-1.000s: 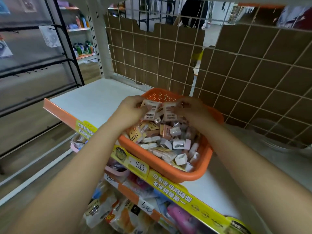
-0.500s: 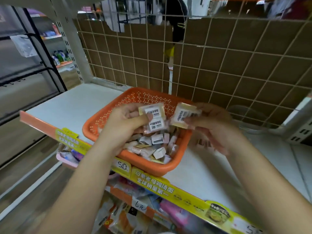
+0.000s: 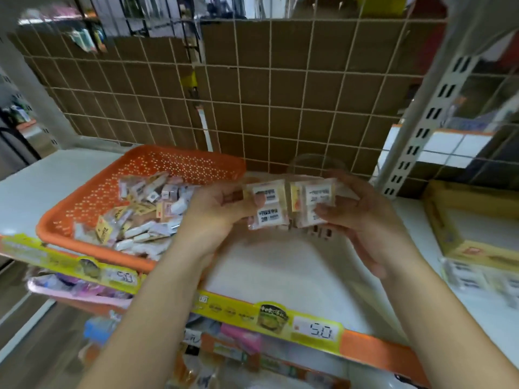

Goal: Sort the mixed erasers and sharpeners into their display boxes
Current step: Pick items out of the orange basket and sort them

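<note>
Holding two small stacks of wrapped erasers [image 3: 268,204] above the white shelf [image 3: 280,265], a person sorts stock just to the right of an orange basket [image 3: 179,167]. The packets look light and firm, but their clear film wrappers seem likely to slide against each other, so a pinch across the flat faces, thumb on the label side, appears the safest hold. The left hand [image 3: 216,211] grips one stack of label-fronted packets between thumb and curled fingers; the right hand [image 3: 356,211] pinches a second stack [image 3: 313,202], edge to edge with the first. More mixed packets [image 3: 146,211] fill the basket, close by the left wrist. A yellow cardboard display box [image 3: 471,228] stands open on the shelf, well apart to the right.
</note>
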`<act>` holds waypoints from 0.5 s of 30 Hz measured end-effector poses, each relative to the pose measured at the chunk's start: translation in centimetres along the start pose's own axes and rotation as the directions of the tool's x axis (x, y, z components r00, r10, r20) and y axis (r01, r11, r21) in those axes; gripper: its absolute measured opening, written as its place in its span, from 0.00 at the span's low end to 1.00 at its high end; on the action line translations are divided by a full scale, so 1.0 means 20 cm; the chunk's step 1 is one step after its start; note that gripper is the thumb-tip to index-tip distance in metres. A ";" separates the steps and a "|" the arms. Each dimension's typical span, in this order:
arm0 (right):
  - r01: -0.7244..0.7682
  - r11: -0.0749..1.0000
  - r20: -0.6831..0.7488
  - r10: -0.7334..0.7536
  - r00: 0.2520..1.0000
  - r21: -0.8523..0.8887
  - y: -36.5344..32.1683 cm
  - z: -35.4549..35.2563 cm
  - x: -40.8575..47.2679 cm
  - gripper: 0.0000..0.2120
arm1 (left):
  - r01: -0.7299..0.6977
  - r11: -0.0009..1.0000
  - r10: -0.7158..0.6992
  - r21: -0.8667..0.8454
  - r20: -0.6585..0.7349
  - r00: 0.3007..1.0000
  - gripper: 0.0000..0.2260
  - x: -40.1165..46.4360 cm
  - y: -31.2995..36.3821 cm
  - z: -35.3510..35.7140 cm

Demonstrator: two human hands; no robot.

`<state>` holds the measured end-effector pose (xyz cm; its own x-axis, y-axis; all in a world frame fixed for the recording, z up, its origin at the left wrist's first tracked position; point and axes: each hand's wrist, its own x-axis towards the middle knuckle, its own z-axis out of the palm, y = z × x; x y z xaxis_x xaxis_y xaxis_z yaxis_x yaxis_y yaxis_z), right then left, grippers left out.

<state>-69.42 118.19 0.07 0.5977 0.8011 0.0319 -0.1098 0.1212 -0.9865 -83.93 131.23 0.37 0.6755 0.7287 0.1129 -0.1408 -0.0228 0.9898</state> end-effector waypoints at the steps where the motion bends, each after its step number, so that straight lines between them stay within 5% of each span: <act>1: -0.002 1.000 -0.016 0.002 1.000 0.015 0.00 -0.06 -0.03 0.30 | 0.012 1.000 -0.012 -0.009 0.006 1.000 0.11 0.00 -0.02 0.06; 15: -0.110 0.990 -0.288 0.079 0.954 -0.091 -0.01 -0.94 -0.50 0.21 | 0.203 0.979 -0.196 -0.006 0.233 0.952 0.11 -0.17 -0.24 0.97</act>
<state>-60.41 99.19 -3.05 0.7904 0.6054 -0.0940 -0.1020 -0.0213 -0.9946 -71.57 115.54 -3.02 0.8399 0.5386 -0.0665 -0.0050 0.1301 0.9915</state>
